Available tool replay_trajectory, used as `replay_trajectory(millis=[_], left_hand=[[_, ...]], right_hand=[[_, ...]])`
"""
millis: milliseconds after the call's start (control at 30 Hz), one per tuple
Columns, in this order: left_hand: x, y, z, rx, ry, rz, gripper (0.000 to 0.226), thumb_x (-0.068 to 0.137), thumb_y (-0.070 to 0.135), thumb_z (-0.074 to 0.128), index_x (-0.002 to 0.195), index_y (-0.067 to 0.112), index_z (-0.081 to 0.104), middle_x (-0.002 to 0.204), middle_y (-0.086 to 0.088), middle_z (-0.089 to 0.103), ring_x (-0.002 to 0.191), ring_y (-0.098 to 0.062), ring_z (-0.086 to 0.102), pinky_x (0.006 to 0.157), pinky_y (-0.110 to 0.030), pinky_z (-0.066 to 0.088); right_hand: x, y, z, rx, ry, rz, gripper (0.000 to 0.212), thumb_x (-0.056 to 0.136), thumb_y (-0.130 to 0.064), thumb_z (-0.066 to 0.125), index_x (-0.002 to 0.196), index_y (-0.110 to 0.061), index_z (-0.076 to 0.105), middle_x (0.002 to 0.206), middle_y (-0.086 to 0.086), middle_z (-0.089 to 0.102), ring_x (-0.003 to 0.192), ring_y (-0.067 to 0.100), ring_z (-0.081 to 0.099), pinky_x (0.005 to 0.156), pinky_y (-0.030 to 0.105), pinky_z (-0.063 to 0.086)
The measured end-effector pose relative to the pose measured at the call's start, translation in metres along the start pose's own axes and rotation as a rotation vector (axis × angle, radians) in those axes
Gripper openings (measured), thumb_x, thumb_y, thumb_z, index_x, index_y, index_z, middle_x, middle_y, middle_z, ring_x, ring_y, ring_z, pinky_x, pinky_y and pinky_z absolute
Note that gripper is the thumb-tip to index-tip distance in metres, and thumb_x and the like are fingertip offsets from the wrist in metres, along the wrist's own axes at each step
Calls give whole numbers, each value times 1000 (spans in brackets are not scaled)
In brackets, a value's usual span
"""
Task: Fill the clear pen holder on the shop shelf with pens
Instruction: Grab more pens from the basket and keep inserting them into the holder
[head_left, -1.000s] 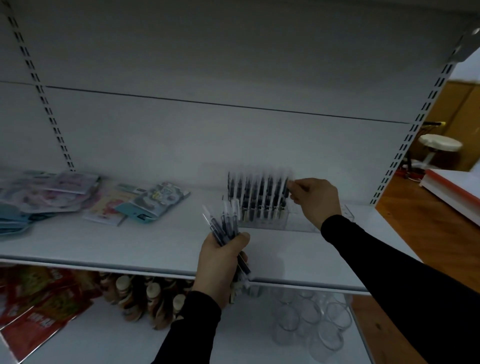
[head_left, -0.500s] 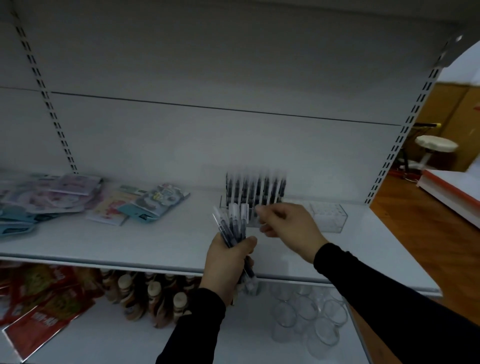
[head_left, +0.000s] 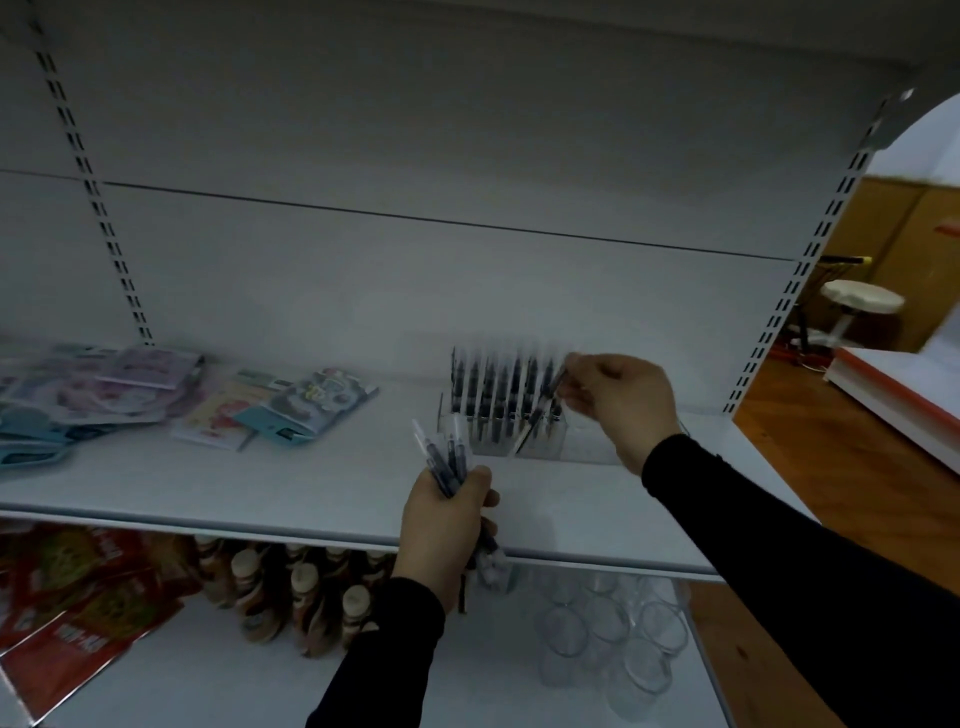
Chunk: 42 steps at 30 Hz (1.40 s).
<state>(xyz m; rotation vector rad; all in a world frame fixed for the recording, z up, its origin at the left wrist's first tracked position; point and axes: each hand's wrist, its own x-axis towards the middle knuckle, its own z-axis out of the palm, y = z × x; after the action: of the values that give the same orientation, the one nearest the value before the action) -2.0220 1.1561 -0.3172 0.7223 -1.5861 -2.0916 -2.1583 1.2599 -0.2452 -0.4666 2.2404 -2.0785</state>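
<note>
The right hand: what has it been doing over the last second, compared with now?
The right hand went from the pen holder back to the bundle of pens, pinched one pen and carried it to the holder. The left hand kept gripping the bundle.

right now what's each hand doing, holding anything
Left hand: fingers curled round a bundle of pens.
Right hand: fingers pinching a single pen, tilted over the clear pen holder.
</note>
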Motion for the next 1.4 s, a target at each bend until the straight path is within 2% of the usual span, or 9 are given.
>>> replay_trajectory(millis=[267, 467, 667, 800, 933, 1033, 1233, 1300, 1400], left_hand=[[7, 1, -8, -29, 59, -24, 17, 95, 23, 57, 96, 7, 51, 78, -7, 58, 48, -17, 49, 42, -26, 45], [10, 2, -11, -13, 64, -5, 17, 96, 22, 57, 98, 6, 53, 81, -9, 58, 53, -18, 50, 40, -18, 43], [11, 1, -12, -14, 67, -9, 17, 96, 22, 57, 96, 6, 52, 79, -9, 57, 51, -18, 49, 39, -19, 42], [12, 1, -13, -13, 70, -13, 17, 96, 22, 57, 95, 6, 51, 80, -8, 57, 51, -17, 49, 39, -19, 42], [12, 1, -13, -12, 56, -19, 18, 96, 24, 57, 97, 6, 52, 80, -8, 58, 54, -18, 50, 42, -21, 44], [14, -1, -13, 10, 51, -21, 20, 95, 25, 57, 101, 6, 54, 80, -6, 59, 57, -17, 50, 50, -27, 45], [16, -5, -8, -36, 46, -20, 15, 93, 17, 59, 104, 8, 52, 77, -6, 61, 52, -17, 47, 50, -27, 41], [16, -5, -6, -60, 41, -21, 13, 92, 15, 60, 102, 9, 54, 78, -7, 62, 53, -16, 47, 51, -26, 43], [12, -3, -2, -60, 17, -18, 10, 91, 15, 63, 97, 11, 56, 76, -8, 56, 55, -16, 47, 43, -23, 41]], right_hand=[[21, -2, 10, -119, 70, -200, 16, 92, -22, 65, 77, -25, 71, 79, -1, 74, 81, 19, 74, 88, 38, 58], [25, 2, 23, -267, 65, -269, 21, 95, -26, 61, 80, -15, 72, 76, 0, 73, 73, 12, 71, 83, 26, 58], [33, -2, 24, -473, 7, -416, 29, 98, -27, 55, 88, -6, 73, 83, 7, 74, 80, 22, 70, 84, 32, 55], [33, 10, 26, -498, -32, -406, 29, 97, -24, 56, 90, -1, 73, 85, 12, 73, 82, 26, 69, 85, 33, 54], [31, 27, 28, -573, -85, -372, 33, 97, -21, 56, 78, 2, 70, 78, 14, 72, 72, 26, 65, 68, 16, 48], [29, 34, 30, -577, -99, -353, 32, 97, -22, 56, 81, 1, 72, 79, 15, 72, 73, 26, 65, 67, 18, 47], [24, 36, 23, -720, -160, -303, 35, 97, -29, 56, 68, -12, 63, 68, 4, 65, 59, 8, 54, 57, 3, 38], [17, 40, 18, -708, -182, -278, 41, 96, -32, 57, 67, -3, 65, 68, 9, 68, 62, 17, 61, 56, 5, 42], [3, 41, 16, -669, -298, -183, 44, 94, -39, 58, 74, -2, 71, 72, 8, 73, 70, 19, 69, 70, 24, 55]])
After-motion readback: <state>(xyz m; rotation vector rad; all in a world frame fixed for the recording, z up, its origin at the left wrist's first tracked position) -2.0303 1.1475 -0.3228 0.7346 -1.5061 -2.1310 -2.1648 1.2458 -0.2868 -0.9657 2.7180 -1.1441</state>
